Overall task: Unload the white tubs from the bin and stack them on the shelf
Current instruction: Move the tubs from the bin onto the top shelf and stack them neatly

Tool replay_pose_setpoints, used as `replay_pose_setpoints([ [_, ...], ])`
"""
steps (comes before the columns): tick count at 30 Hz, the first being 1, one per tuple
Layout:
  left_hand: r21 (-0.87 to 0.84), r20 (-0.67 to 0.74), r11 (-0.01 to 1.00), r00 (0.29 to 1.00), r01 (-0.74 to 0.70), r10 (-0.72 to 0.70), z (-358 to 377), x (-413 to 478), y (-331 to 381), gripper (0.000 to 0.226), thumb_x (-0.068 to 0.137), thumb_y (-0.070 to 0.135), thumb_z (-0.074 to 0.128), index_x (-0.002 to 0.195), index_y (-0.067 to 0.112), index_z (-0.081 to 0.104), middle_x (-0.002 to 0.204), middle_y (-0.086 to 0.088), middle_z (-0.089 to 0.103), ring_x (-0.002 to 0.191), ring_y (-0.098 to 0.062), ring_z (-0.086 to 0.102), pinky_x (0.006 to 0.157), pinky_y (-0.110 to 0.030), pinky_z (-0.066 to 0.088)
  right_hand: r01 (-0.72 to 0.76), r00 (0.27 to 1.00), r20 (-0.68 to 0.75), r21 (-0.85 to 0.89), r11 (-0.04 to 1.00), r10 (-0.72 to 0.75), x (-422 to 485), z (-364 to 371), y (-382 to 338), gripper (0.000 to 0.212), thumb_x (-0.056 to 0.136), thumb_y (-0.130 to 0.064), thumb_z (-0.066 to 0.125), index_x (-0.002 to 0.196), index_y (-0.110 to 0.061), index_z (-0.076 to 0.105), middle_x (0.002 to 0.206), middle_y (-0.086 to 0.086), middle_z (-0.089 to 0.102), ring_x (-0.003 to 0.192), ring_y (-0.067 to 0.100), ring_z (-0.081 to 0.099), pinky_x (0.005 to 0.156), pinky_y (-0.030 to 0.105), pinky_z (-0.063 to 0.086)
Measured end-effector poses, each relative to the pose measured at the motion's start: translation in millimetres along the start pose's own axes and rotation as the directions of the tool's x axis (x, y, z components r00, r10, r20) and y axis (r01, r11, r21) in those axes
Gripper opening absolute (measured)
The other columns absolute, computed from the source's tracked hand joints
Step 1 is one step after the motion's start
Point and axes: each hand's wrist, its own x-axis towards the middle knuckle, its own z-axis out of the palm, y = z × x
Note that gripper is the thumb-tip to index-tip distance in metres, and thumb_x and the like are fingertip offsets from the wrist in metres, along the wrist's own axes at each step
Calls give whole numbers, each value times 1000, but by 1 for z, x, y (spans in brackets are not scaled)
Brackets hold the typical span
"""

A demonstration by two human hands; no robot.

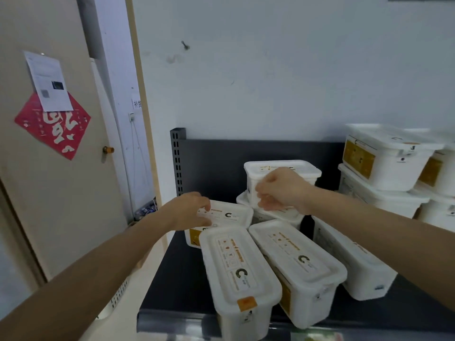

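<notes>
As you reached over the dark metal shelf (179,271), your left hand (189,210) gripped the left end of the back-left tub (229,214), fingers bent onto its lid and thumb along its near edge. Your right hand (283,190), slightly blurred, curled its fingers round the near-left corner of the upper tub (302,172), which sat on a lower tub (290,215) by the shelf's back panel. Three front tubs (236,267) lay side by side nearer you, between your forearms. A stack of tubs (386,166) stood well to the right.
</notes>
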Motion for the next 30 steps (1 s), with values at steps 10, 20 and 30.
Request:
replay_pose_setpoints([
  [10,-146,-107,921,919,362,-379,1,0,-22,30,96,32,51,112,7,52,100,-9,59,83,-19,55,64,-24,45,536,835,531,-721,439,-148,34,56,15,37,98,-28,46,133,-18,53,137,2,52,124,17,48,100,27,35],
  [20,-431,89,709,808,558,-583,11,20,-44,20,96,16,49,77,11,49,76,-7,57,60,-19,62,47,-25,53,574,787,612,-684,451,-73,82,90,9,40,101,-24,36,138,-15,47,145,2,46,133,19,41,108,30,30],
  [30,-563,16,600,734,567,-679,16,30,-81,18,94,17,55,92,-1,55,91,-19,66,79,-33,70,61,-38,60,547,808,586,-700,459,-68,128,116,7,45,103,-26,33,146,-14,35,154,5,33,140,21,30,113,30,24],
])
